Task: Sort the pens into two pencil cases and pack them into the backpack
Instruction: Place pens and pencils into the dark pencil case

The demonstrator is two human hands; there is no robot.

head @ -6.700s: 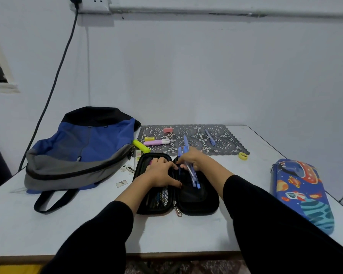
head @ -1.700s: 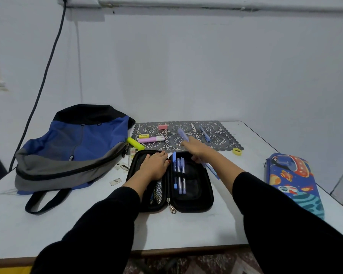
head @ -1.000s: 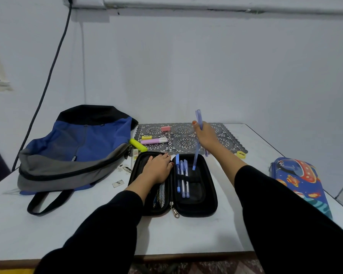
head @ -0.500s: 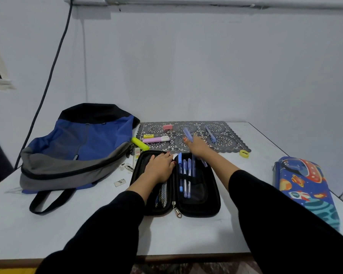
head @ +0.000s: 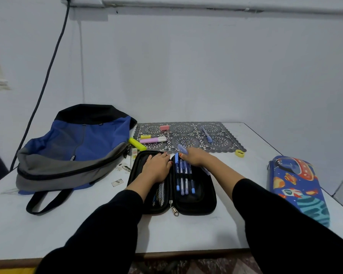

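A black pencil case [head: 198, 202] lies open in the middle of the table. Three blue pens [head: 184, 180] sit side by side under the elastic in its right half. My left hand [head: 156, 167] rests flat on the left half, over some pens there. My right hand [head: 194, 157] grips another blue pen [head: 181, 148] at the top edge of the right half; its cap end sticks out past my fingers. One more blue pen [head: 207, 134] lies on the patterned mat [head: 222, 147]. The blue and grey backpack [head: 77, 147] lies at the left. A space-print pencil case [head: 297, 186] lies shut at the right.
A pink highlighter [head: 152, 139], a yellow highlighter [head: 137, 144], a pink eraser [head: 164, 127] and a small yellow eraser [head: 145, 136] lie near the mat's left end. A yellow sharpener [head: 239, 153] sits by its right corner. The wall stands close behind the table.
My right hand has brought the raised blue pen down to the top of the case's right half. A third pen now sits under the elastic. My left hand has stayed on the left half.
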